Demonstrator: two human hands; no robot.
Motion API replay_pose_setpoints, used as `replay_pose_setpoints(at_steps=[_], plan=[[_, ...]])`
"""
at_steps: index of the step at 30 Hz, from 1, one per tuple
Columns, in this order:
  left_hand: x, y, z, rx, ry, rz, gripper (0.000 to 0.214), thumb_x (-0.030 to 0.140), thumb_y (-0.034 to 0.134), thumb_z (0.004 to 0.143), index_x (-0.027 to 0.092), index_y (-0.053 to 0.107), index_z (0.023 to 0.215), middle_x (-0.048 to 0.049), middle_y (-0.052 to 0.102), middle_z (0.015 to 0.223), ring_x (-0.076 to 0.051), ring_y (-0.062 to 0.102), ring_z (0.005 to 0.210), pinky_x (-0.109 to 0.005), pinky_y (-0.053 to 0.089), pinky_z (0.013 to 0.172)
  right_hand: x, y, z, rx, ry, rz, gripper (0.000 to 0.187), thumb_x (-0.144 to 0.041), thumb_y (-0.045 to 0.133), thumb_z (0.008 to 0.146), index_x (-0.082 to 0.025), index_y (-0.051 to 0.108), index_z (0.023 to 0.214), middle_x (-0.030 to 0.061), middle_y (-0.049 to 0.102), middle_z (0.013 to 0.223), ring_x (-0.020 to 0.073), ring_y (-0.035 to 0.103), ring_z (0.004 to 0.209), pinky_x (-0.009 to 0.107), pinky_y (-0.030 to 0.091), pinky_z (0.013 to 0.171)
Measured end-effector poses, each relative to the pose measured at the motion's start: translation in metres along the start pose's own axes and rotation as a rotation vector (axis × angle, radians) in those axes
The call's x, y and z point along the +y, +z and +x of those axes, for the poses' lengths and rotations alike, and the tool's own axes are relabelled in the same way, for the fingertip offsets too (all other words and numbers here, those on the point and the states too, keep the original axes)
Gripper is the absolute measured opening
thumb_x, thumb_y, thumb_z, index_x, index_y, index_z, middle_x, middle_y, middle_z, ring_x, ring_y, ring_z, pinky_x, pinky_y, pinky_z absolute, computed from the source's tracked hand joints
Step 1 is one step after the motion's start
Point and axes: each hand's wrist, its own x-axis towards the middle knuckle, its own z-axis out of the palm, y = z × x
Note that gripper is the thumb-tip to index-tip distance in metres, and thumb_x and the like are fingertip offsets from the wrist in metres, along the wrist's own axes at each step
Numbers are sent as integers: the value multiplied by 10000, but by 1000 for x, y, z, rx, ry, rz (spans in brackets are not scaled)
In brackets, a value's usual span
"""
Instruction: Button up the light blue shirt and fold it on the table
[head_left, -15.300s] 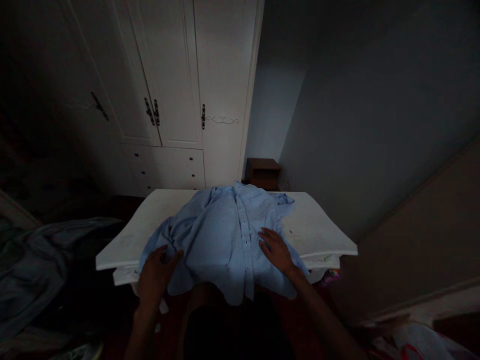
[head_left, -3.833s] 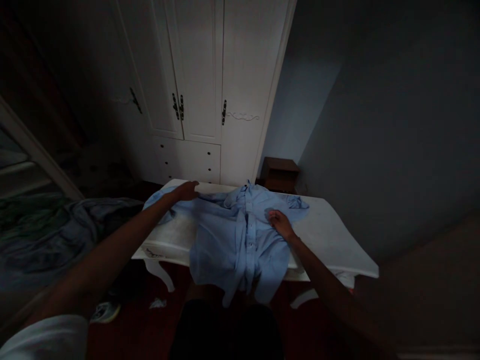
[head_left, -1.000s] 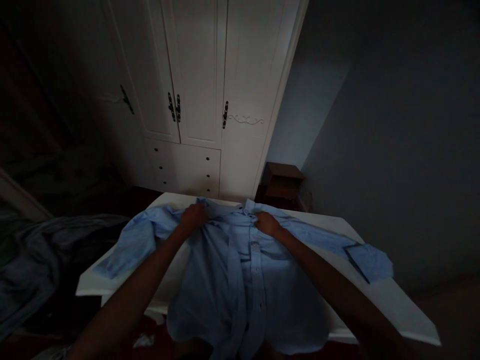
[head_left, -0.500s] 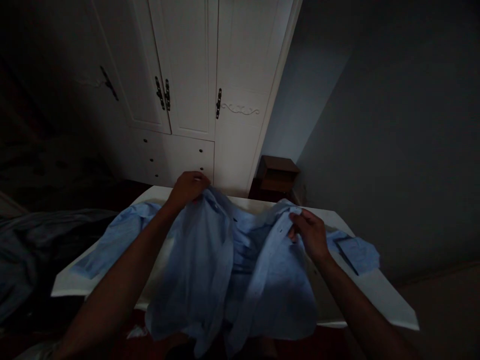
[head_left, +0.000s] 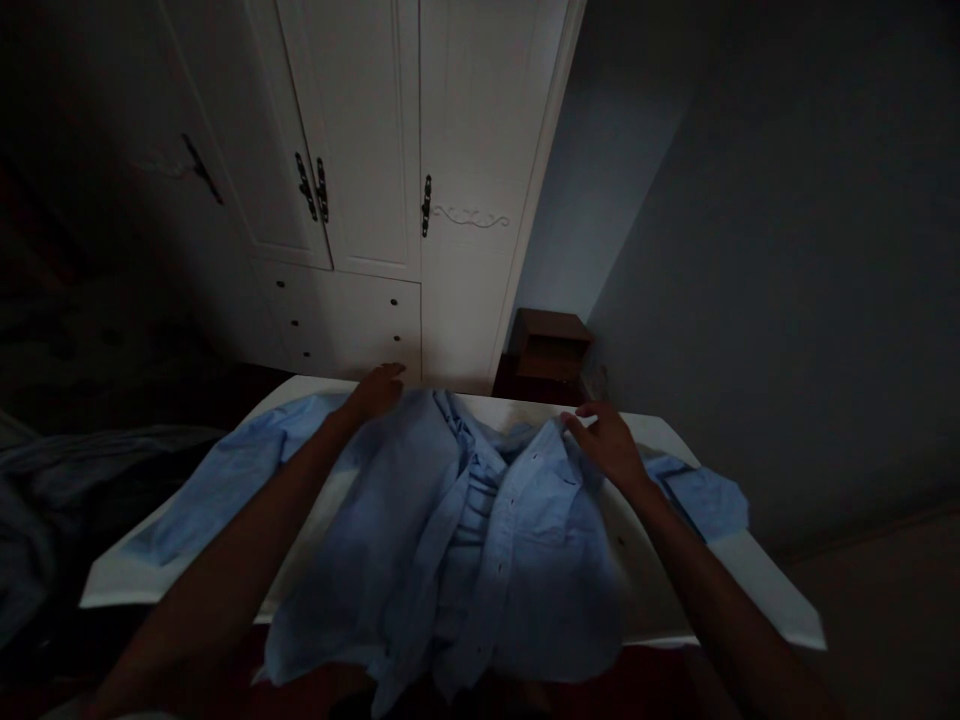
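A light blue button-up shirt (head_left: 540, 540) lies unbuttoned on a white table (head_left: 757, 580), front side up, its hem hanging over the near edge. One sleeve (head_left: 232, 480) stretches out to the left, and the other sleeve's folded end (head_left: 705, 500) lies at the right. My left hand (head_left: 377, 392) is above the shirt's left shoulder area, fingers stretched forward and open. At the right front panel's upper edge is my right hand (head_left: 609, 442), its thumb and index finger apart, the thumb close to or touching the cloth.
A white wardrobe (head_left: 367, 130) with dark handles and drawers stands beyond the table. To its right is a small brown wooden cabinet (head_left: 553, 340) by the grey wall (head_left: 787, 280). Dark clothing (head_left: 67, 510) is heaped at the left. The room is dim.
Both hands have let go of the shirt's front panels, which have dropped from a raised hold onto the table. The fingers have opened, and the view has shifted slightly.
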Motion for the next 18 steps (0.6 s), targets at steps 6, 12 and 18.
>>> replay_pose_setpoints(at_steps=[6, 12, 18], plan=[[-42, 9, -5, -280, 28, 206, 634, 373, 502, 784, 142, 477, 1374, -144, 547, 1377, -290, 520, 1257, -397, 403, 1047, -26, 23, 44, -388, -60, -206, 353, -468, 633, 798, -171, 643, 989, 132, 657, 1075, 257, 624, 1003, 353, 474, 846], [-84, 2, -27, -328, -20, 200, 449, 294, 473, 767, 194, 627, 1178, -124, 665, 1210, -279, 603, 1130, -365, 429, 979, -13, 34, 51, -690, -3, -342, 315, -278, 826, 538, -181, 724, 820, 109, 725, 890, 291, 677, 875, 334, 500, 722], [-119, -14, -52, -338, -110, 235, 369, 358, 382, 835, 188, 644, 1031, -122, 700, 1038, -274, 651, 966, -355, 476, 856, -29, 15, 50, -519, -192, -223, 239, -89, 668, 683, -192, 729, 890, 77, 716, 973, 245, 649, 951, 308, 462, 855]])
